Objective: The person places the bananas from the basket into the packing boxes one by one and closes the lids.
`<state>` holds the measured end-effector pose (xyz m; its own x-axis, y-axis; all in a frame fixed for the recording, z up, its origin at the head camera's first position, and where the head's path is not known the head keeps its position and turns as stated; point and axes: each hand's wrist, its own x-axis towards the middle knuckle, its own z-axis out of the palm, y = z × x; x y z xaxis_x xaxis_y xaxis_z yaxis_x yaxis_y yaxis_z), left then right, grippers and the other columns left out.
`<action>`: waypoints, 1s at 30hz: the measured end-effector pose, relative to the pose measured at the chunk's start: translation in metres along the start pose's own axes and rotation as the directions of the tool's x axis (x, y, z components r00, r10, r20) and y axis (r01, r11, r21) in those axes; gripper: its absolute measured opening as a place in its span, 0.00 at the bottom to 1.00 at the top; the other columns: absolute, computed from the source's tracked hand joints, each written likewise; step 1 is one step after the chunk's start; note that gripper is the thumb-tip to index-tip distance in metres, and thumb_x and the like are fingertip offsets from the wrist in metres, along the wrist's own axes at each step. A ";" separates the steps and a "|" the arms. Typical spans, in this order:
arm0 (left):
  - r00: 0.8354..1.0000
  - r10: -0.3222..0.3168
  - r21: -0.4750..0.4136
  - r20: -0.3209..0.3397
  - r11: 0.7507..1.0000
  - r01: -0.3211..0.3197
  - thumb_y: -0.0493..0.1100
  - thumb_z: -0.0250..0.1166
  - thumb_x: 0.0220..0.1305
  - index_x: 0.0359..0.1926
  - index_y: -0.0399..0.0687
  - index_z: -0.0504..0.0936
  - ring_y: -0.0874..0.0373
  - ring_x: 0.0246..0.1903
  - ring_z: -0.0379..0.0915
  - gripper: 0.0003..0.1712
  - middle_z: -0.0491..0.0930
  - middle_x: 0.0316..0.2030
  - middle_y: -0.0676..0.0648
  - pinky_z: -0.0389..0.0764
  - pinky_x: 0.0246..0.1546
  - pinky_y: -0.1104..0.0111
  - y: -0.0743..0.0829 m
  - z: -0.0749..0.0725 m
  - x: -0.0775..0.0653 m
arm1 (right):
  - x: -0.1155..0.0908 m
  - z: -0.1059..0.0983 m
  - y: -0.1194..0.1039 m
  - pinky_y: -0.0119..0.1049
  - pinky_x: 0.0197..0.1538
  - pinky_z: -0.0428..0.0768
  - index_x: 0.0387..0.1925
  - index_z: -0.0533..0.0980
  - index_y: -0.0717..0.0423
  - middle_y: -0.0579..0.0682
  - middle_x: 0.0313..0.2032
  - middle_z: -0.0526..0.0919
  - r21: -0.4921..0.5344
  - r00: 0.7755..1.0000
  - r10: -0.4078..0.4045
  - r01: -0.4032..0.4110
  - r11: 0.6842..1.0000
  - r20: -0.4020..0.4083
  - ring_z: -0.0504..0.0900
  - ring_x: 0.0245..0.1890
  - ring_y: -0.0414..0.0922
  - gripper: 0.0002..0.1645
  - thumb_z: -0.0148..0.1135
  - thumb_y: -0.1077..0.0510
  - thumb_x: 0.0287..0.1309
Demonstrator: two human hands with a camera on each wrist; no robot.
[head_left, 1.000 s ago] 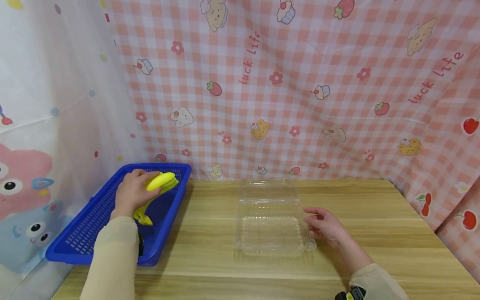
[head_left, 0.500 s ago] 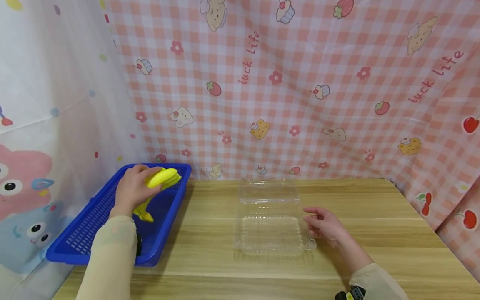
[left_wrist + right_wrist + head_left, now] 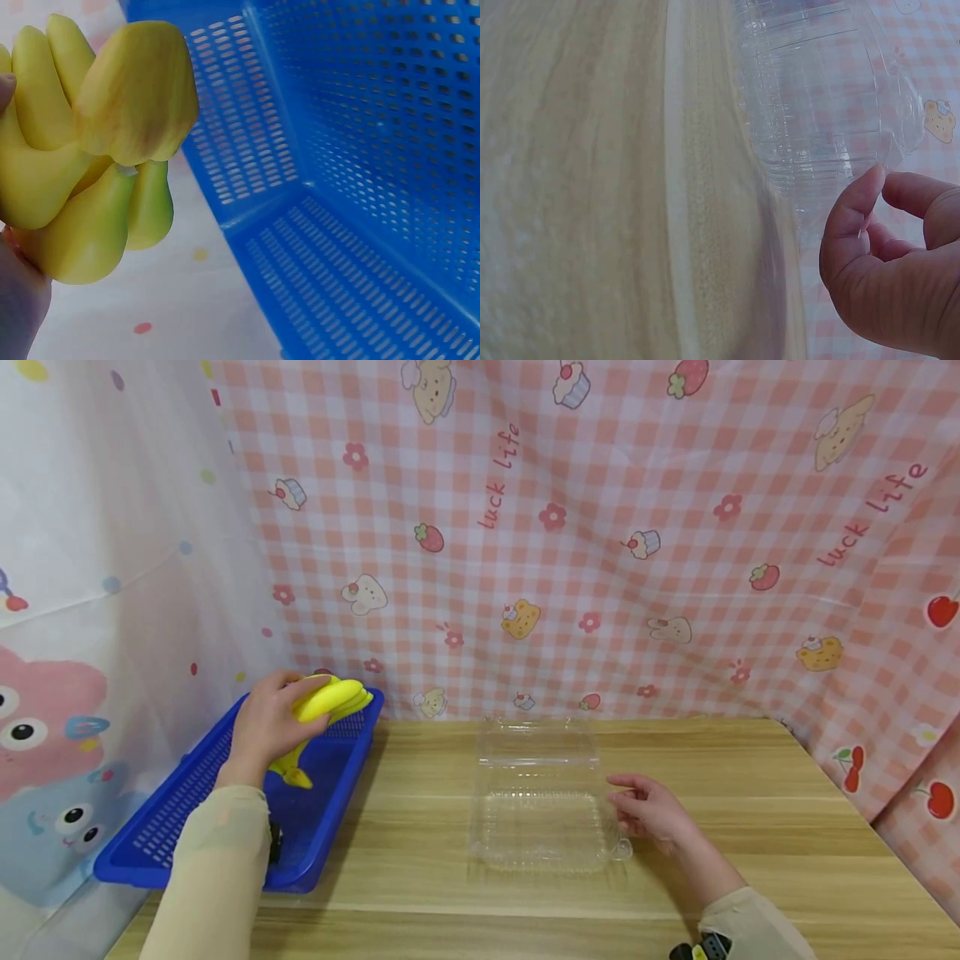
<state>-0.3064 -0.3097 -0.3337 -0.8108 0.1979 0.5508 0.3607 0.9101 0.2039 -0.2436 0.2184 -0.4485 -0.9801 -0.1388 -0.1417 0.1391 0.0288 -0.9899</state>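
Saw nearest, coming in over the bench [image 3: 450,931], two cream sleeves [image 3: 213,868], with dark gear [image 3: 708,947] at the right wrist. Found the right hand [image 3: 654,812] beside a clear plastic clamshell container [image 3: 546,831], thumb and forefinger pinching its right rim near the hinge; noted its base toward the near edge and its lid laid back to the far edge. Saw a blue plastic basket [image 3: 131,870] over the left edge, running up to the far left corner. Found the left hand [image 3: 272,727] above its far part, fingers clamped round a bunch of yellow bananas [image 3: 330,700], seemingly off the basket floor. Noted a slanting long axis: stem end down toward the near edge, tips up, rightward and toward the far edge. Judged the open container to lie rightward of the bunch, across the bench, nearer to the right hand. Saw farthest, past the far edge, a pink checked cloth [image 3: 555,568].

Could not see the near edge, cut off below. Could not identify a dark object [image 3: 276,843], half hidden by the left sleeve. Found the container's see-through walls hard to trace, and the left fingertips mostly out of sight.
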 end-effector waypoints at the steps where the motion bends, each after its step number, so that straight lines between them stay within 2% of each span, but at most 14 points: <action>1: 1.000 0.007 -0.005 -0.005 1.000 -0.008 0.47 0.74 0.54 0.60 0.50 0.80 0.38 0.46 0.69 0.31 0.75 0.50 0.35 0.73 0.43 0.44 0.001 -0.001 0.001 | 0.000 0.000 0.000 0.26 0.28 0.78 0.66 0.59 0.76 0.48 0.33 0.73 -0.002 1.000 0.001 -0.001 1.000 0.000 0.73 0.27 0.37 0.30 0.55 0.67 0.69; 9: 0.997 0.066 -0.033 -0.050 0.997 -0.068 0.46 0.75 0.52 0.58 0.50 0.82 0.39 0.46 0.69 0.30 0.75 0.50 0.36 0.72 0.43 0.45 0.018 -0.006 0.006 | 0.000 0.000 0.000 0.26 0.28 0.78 0.66 0.59 0.76 0.48 0.33 0.72 -0.003 1.000 0.012 -0.012 1.000 -0.009 0.73 0.27 0.37 0.30 0.54 0.67 0.68; 14: 0.986 0.143 -0.046 -0.086 0.988 -0.147 0.44 0.76 0.49 0.56 0.49 0.84 0.40 0.46 0.68 0.29 0.75 0.50 0.37 0.72 0.42 0.47 0.030 -0.006 0.011 | 0.000 0.000 -0.001 0.26 0.28 0.77 0.66 0.59 0.76 0.48 0.33 0.72 -0.003 1.000 0.014 -0.014 1.000 -0.009 0.73 0.27 0.37 0.29 0.54 0.67 0.69; 20: 0.955 0.266 -0.030 -0.134 0.962 -0.272 0.43 0.77 0.46 0.53 0.49 0.85 0.39 0.45 0.68 0.28 0.75 0.48 0.36 0.73 0.42 0.47 0.044 -0.004 0.015 | 0.000 0.000 0.000 0.26 0.28 0.78 0.66 0.59 0.76 0.48 0.33 0.72 0.000 1.000 0.011 -0.011 1.000 -0.001 0.73 0.27 0.37 0.30 0.54 0.67 0.68; 24: 0.924 0.342 -0.031 -0.170 0.936 -0.352 0.43 0.78 0.44 0.51 0.50 0.85 0.38 0.45 0.69 0.28 0.75 0.48 0.34 0.73 0.43 0.46 0.056 -0.003 0.019 | 0.000 0.000 0.000 0.26 0.29 0.77 0.66 0.58 0.77 0.48 0.33 0.72 0.005 1.000 0.008 -0.008 1.000 0.003 0.73 0.26 0.37 0.29 0.53 0.67 0.69; 27: 0.904 0.385 -0.031 -0.187 0.917 -0.398 0.43 0.78 0.44 0.50 0.50 0.85 0.37 0.44 0.70 0.27 0.75 0.48 0.34 0.74 0.42 0.46 0.065 -0.002 0.022 | 0.000 0.000 0.001 0.26 0.28 0.77 0.66 0.58 0.77 0.48 0.33 0.72 0.009 1.000 0.008 -0.008 1.000 0.003 0.73 0.26 0.37 0.29 0.53 0.67 0.69; 30: 0.892 0.411 -0.032 -0.189 0.905 -0.424 0.44 0.77 0.45 0.50 0.51 0.85 0.38 0.43 0.70 0.27 0.76 0.48 0.35 0.74 0.40 0.47 0.076 -0.001 0.024 | 0.001 0.001 0.000 0.26 0.28 0.77 0.66 0.58 0.77 0.49 0.34 0.73 0.009 1.000 0.004 -0.005 1.000 0.006 0.73 0.26 0.37 0.29 0.53 0.67 0.69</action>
<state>-0.2977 -0.2364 -0.3039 -0.4877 0.4824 0.7276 0.6852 0.7280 -0.0234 -0.2439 0.2178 -0.4490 -0.9786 -0.1446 -0.1462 0.1448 0.0203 -0.9893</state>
